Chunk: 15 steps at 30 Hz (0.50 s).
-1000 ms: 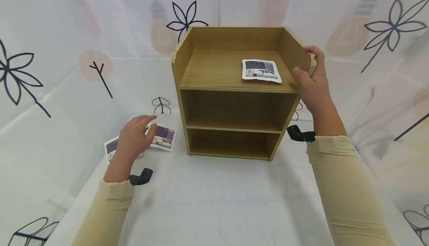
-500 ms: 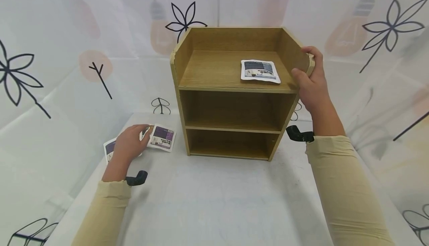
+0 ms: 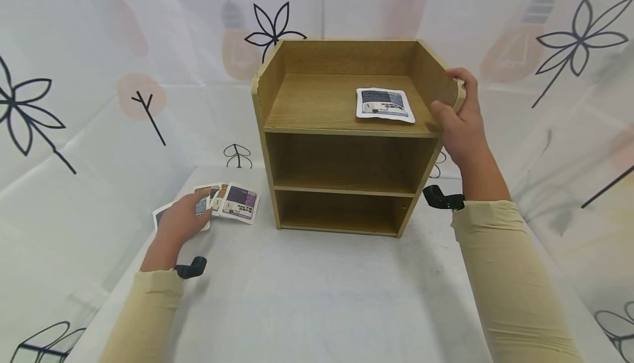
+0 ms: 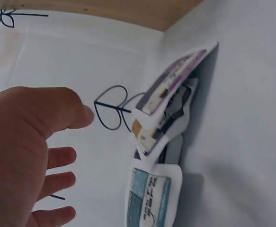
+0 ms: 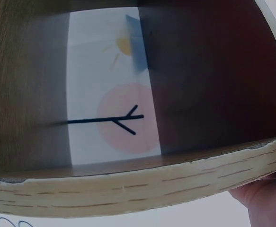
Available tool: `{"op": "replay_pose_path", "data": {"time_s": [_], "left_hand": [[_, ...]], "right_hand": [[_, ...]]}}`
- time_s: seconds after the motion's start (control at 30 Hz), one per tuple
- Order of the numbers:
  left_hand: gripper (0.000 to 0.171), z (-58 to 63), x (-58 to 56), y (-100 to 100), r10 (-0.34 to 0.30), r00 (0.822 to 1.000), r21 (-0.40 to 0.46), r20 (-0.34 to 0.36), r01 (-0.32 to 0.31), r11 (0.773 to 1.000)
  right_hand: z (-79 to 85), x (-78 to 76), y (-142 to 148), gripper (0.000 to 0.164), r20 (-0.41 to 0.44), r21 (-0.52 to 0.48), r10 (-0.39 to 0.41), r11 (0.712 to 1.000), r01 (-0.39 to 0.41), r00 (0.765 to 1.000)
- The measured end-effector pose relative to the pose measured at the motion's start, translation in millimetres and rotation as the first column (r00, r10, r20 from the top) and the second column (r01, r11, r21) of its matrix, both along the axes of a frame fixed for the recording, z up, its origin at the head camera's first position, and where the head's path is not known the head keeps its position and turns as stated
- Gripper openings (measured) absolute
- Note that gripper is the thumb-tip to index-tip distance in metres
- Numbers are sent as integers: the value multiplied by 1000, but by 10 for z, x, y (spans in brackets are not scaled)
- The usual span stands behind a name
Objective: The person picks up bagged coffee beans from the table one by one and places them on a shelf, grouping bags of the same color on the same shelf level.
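Observation:
In the head view my left hand (image 3: 182,217) is over a spread of flat, white-edged sachets on the left of the table. The left wrist view shows its thumb and fingers apart, with nothing between them. A purple-printed sachet (image 3: 240,204) lies on the side nearest the shelf, overlapping a brownish one (image 3: 218,201). Closest to my hand is a blue-printed sachet (image 4: 149,196); the hand partly hides this group in the head view. My right hand (image 3: 463,124) grips the right side panel of a small wooden shelf unit (image 3: 346,132). Another sachet (image 3: 384,104) lies on its top board.
The white-covered table (image 3: 317,297) stretches in front of the shelf unit. Behind and to both sides hang printed white sheets (image 3: 198,38). Below the top board, the unit has two open compartments (image 3: 342,162).
My left hand has moved left and toward me, uncovering more of the blue and brownish sachets. The right hand keeps its grip on the shelf unit, which has not moved.

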<state>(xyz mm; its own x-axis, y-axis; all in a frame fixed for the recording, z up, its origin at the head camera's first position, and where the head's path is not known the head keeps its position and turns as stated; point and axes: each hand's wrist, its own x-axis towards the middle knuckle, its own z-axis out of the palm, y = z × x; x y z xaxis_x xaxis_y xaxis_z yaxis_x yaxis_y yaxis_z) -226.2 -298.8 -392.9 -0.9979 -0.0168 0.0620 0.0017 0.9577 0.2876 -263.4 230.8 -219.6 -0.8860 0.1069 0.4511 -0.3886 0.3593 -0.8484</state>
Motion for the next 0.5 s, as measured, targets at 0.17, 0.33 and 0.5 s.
{"op": "replay_pose_path", "data": {"time_s": [0.17, 0.33, 0.5], "left_hand": [[64, -115, -24, -106, -34, 999, -10, 5, 34, 999], [74, -222, -33, -186, -55, 998, -24, -10, 55, 998], [80, -306, -14, -240, -46, 999, -33, 25, 47, 998]], "right_hand": [[10, -1, 1, 53, 0, 4, -1, 1000, 1, 1000], [2, -3, 3, 53, 2, -5, 4, 1000, -4, 1000], [-2, 4, -2, 52, 8, -10, 6, 1000, -6, 1000]]}}
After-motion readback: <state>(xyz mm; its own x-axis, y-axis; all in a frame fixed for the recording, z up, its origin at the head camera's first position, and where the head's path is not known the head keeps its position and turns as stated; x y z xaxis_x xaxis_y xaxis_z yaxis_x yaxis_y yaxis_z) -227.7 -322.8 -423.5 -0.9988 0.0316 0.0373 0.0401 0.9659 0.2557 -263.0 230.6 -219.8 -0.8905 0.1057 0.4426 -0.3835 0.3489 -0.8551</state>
